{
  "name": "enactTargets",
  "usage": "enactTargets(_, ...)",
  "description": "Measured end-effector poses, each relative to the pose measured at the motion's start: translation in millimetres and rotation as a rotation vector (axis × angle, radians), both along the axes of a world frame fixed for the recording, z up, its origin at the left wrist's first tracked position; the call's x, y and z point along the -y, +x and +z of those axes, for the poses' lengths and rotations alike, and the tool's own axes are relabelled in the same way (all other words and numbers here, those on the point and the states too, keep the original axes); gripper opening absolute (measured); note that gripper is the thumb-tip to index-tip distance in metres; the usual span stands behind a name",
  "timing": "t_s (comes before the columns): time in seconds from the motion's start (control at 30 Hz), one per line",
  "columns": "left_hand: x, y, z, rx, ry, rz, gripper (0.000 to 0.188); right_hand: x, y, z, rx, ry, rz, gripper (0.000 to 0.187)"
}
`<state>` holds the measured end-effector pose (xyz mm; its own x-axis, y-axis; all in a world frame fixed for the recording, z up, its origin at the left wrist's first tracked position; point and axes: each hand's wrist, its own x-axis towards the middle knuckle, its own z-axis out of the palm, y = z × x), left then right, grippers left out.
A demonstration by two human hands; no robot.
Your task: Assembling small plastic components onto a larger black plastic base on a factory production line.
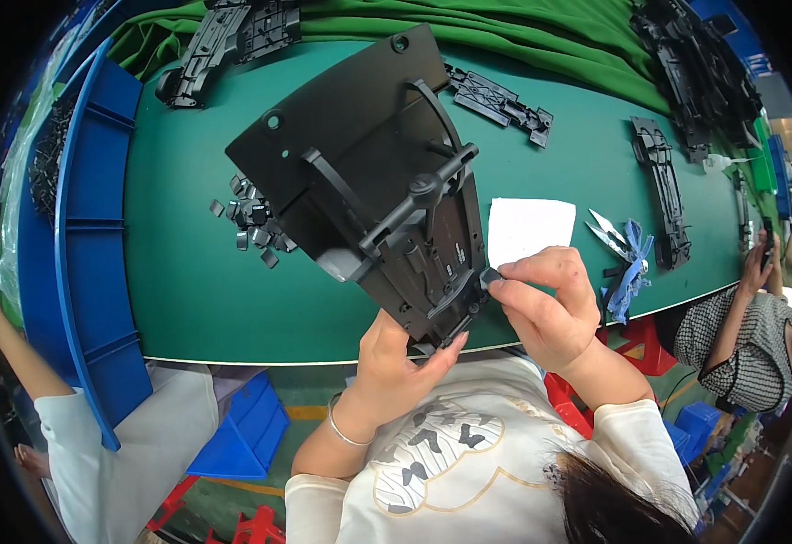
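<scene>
A large black moulded plastic part (342,136) with a broad flat panel and curved struts is held up, tilted, over the table. My left hand (394,364) grips its near lower end, thumb in front and the other fingers mostly hidden behind. Between thumb and fingertips, my right hand (550,304) pinches a small black cap-like piece (490,276) against the right edge of that near end. Whether the small piece is seated or only touching, I cannot tell. Left of the large part lies a pile of similar small black pieces (253,216).
A white paper sheet (530,227), scissors (606,234) and blue cloth strips (632,272) lie to the right. More black plastic parts (496,102) rest at the back. A blue bin (97,236) borders the left; a green cloth (541,36) lies behind. Co-workers sit at both sides.
</scene>
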<state>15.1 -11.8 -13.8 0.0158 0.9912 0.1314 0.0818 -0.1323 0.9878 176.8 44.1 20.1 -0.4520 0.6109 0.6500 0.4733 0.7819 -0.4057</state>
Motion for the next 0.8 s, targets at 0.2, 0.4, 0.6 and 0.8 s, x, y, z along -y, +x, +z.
enactTargets(0.2,-0.3,-0.4,1.6,-0.006,-0.001,-0.012,0.038,-0.2,-0.3,-1.0,0.001,0.008,0.007,0.023)
enactTargets(0.4,-2.2,0.3,3.3,0.04,-0.023,-0.019,0.039,-0.9,-1.3,-0.3,0.008,0.015,0.003,0.023)
enactTargets(0.6,-0.6,-1.2,1.5,0.007,-0.014,-0.051,0.042,-1.9,-2.3,0.3,0.025,0.007,0.017,0.025)
enactTargets(0.8,-1.9,-2.2,1.5,-0.036,0.022,-0.059,0.044,-2.9,-2.2,-2.0,0.017,0.002,0.02,0.027)
